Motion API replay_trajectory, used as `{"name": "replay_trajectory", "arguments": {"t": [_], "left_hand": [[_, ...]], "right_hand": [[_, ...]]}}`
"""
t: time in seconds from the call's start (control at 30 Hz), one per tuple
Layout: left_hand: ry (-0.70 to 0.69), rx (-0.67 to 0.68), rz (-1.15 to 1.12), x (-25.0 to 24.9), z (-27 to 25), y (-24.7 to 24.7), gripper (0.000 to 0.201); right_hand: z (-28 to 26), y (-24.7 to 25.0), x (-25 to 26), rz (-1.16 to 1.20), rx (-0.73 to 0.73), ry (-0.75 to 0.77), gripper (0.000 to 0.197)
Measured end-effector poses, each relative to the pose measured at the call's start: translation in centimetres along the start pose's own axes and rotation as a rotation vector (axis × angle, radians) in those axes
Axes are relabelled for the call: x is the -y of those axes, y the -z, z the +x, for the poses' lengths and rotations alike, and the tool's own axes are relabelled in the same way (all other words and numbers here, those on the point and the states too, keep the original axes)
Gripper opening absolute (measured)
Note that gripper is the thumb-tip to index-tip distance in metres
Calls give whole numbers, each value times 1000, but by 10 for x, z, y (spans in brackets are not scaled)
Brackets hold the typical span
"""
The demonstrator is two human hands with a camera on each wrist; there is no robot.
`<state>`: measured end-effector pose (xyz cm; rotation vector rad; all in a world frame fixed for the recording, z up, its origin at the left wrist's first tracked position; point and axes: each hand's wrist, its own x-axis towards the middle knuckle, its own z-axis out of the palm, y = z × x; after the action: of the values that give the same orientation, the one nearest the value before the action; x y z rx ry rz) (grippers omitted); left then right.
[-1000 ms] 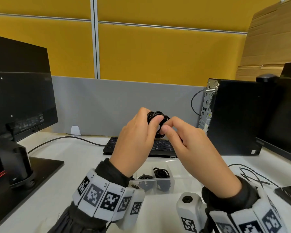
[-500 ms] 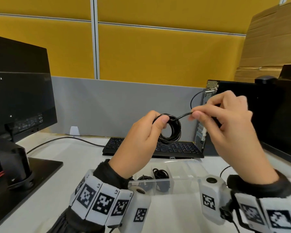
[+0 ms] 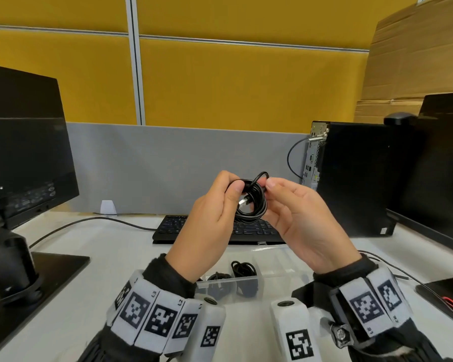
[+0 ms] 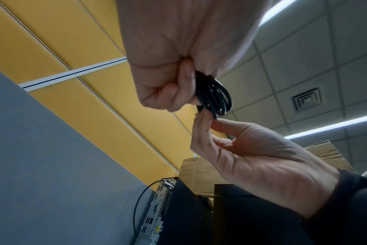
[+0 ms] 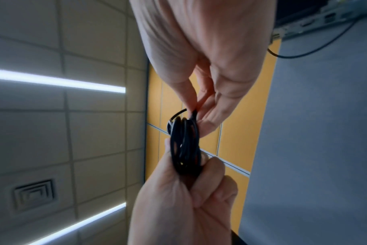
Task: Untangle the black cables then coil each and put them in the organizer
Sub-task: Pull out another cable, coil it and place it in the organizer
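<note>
A small black cable coil (image 3: 251, 205) (image 4: 215, 97) (image 5: 184, 145) hangs in the air above the keyboard. My left hand (image 3: 220, 205) (image 4: 174, 79) (image 5: 189, 190) grips its left side between thumb and curled fingers; a silver plug shows inside the ring. My right hand (image 3: 285, 205) (image 5: 201, 106) (image 4: 203, 126) pinches the cable's free end at the coil's upper right, where a short loop sticks up. Below my wrists stands the clear plastic organizer (image 3: 277, 270), with two coiled black cables (image 3: 242, 269) in its left compartments.
A black keyboard (image 3: 173, 228) lies behind the organizer. A monitor (image 3: 24, 152) on its stand is at the left, a black desktop tower (image 3: 356, 178) at the right. Loose thin cables (image 3: 385, 265) trail over the white desk at the right.
My right hand drew the free end out to the right, then came back in to the coil. The end is now laid against the coil's top as a short loop.
</note>
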<state>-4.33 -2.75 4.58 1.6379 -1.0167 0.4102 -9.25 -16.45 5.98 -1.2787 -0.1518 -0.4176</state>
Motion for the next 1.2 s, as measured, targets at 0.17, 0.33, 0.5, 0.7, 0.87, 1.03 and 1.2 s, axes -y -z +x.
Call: {"name": "replay_trajectory", "arguments": {"t": [0.17, 0.33, 0.5, 0.7, 0.87, 1.03, 1.2], "left_hand": [[15, -15, -65, -1, 1, 2, 27], [55, -58, -256, -1, 3, 2, 26], [57, -55, -377, -2, 4, 2, 21], [93, -6, -425, -4, 5, 6, 24], [177, 37, -361, -3, 5, 9, 25], [205, -90, -209, 2, 8, 7, 28], [222, -15, -193, 6, 5, 4, 26]], "right_hand": [[2, -4, -2, 252, 24, -93, 20], [2, -6, -2, 301, 49, -122, 27], [2, -7, 0, 289, 58, -100, 27], [-4, -10, 3, 259, 118, -139, 34], [-6, -18, -6, 101, 101, -134, 27], [-14, -18, 1, -178, 132, 52, 32], [-15, -21, 0, -366, 152, 202, 24]]}}
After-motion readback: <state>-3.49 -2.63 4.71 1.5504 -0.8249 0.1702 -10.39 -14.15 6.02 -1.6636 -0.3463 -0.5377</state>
